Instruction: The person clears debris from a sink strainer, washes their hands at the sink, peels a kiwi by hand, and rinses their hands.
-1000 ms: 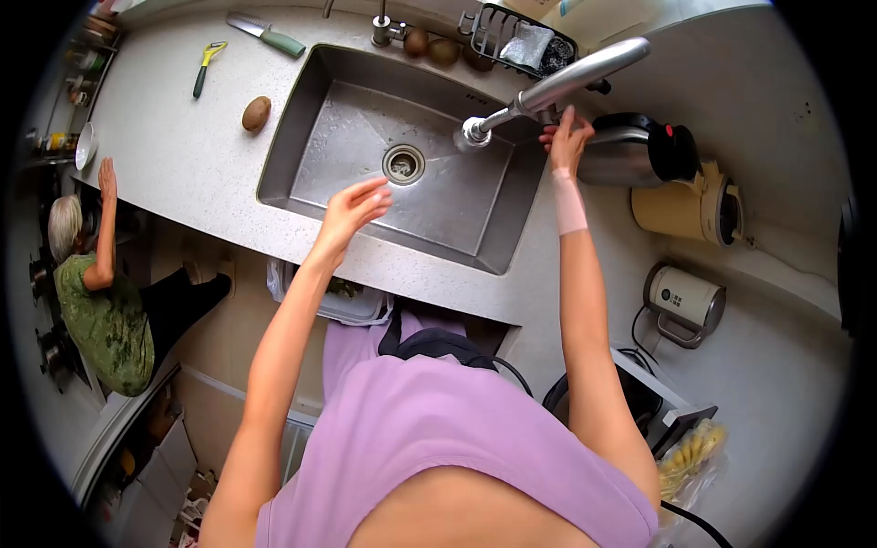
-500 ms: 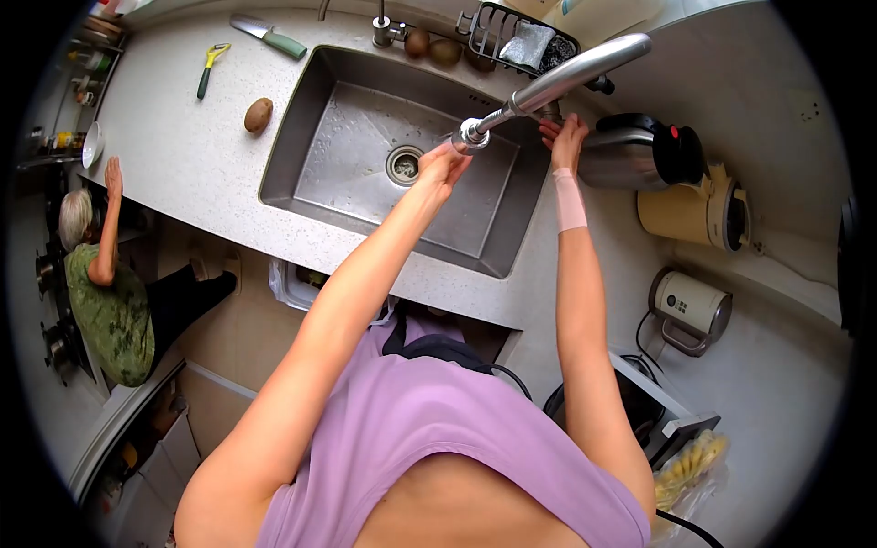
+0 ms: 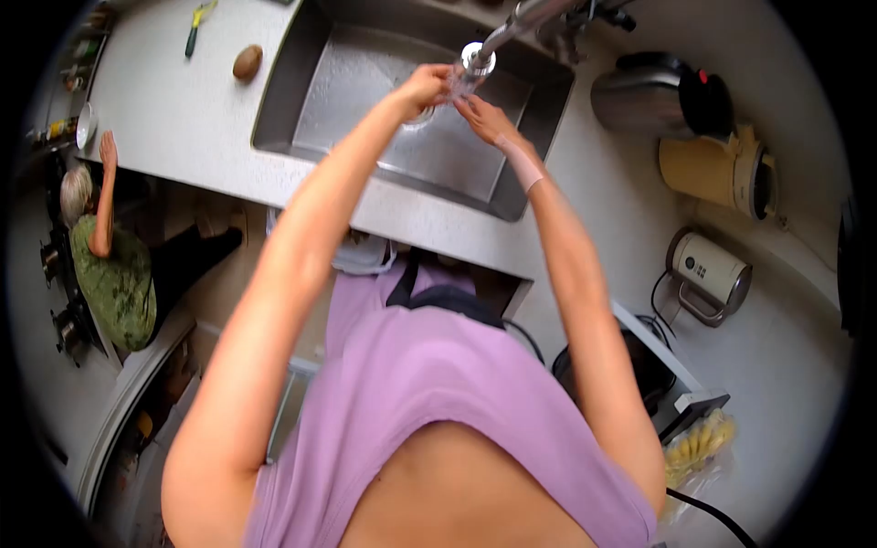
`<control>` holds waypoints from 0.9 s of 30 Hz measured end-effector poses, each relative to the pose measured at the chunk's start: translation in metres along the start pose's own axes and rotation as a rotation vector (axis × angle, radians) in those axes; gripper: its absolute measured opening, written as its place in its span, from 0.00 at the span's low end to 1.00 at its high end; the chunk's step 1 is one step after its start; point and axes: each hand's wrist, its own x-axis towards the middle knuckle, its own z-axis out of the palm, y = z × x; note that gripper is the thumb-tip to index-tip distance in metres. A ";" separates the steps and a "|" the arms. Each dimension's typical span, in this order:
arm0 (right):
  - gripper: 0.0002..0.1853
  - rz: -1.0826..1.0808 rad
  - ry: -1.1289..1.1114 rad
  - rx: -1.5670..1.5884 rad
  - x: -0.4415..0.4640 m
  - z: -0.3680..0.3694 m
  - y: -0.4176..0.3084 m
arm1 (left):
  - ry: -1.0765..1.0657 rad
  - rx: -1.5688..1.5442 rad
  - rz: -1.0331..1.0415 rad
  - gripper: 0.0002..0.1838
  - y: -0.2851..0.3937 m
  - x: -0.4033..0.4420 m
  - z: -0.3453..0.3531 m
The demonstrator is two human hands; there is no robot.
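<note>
My left hand (image 3: 426, 88) is under the faucet head (image 3: 479, 58), over the steel sink (image 3: 329, 87). From the right, my right hand (image 3: 488, 120) reaches in just below it, with its fingers stretched towards the left one. Between the fingertips and the faucet is a clear, glinting patch that looks like running water (image 3: 464, 82). The fingers look apart, though motion blurs them a little, and I see no solid thing in either hand. A pale band (image 3: 523, 167) wraps my right wrist. The drain is mostly hidden behind my hands.
Left of the sink lie a brown kiwi-like fruit (image 3: 248, 63) and a yellow-green peeler (image 3: 196, 29). A steel kettle (image 3: 639, 99), a yellow appliance (image 3: 713, 169) and a cream appliance (image 3: 709, 276) stand on the right. Another person (image 3: 117, 274) is at far left, one hand on the counter.
My right hand has left the faucet's base and come down to the left, beside my left hand under the spout. The view has shifted, so the sink sits higher.
</note>
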 end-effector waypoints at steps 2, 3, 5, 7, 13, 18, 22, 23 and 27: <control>0.32 -0.176 -0.041 -1.208 -0.045 -0.021 0.025 | 0.013 0.812 -0.153 0.22 0.034 -0.035 -0.010; 0.34 -0.411 -0.009 -1.257 -0.066 -0.036 0.045 | -0.111 0.925 -0.141 0.26 0.031 -0.029 -0.041; 0.36 -0.667 -0.006 -1.274 -0.113 -0.061 0.066 | -0.085 0.974 -0.118 0.26 0.051 -0.052 -0.071; 0.37 -0.632 -0.153 -1.265 -0.173 -0.080 0.080 | -0.008 0.970 0.037 0.25 0.061 -0.074 -0.106; 0.34 -0.780 -0.608 -1.475 -0.224 -0.116 0.129 | 0.169 0.998 -0.040 0.24 0.091 -0.156 -0.159; 0.32 -1.161 -0.926 -1.264 -0.137 0.015 0.072 | 0.244 0.808 -0.067 0.24 0.091 -0.186 -0.174; 0.30 -1.415 -0.574 -1.106 -0.054 0.221 0.024 | 0.237 0.685 -0.006 0.24 0.093 -0.195 -0.157; 0.29 -1.339 -0.474 -1.083 -0.032 0.244 0.016 | 0.247 0.691 -0.010 0.24 0.095 -0.198 -0.155; 0.25 -0.273 -0.396 -1.023 0.023 0.125 -0.011 | 0.192 0.772 0.083 0.23 0.115 -0.213 -0.134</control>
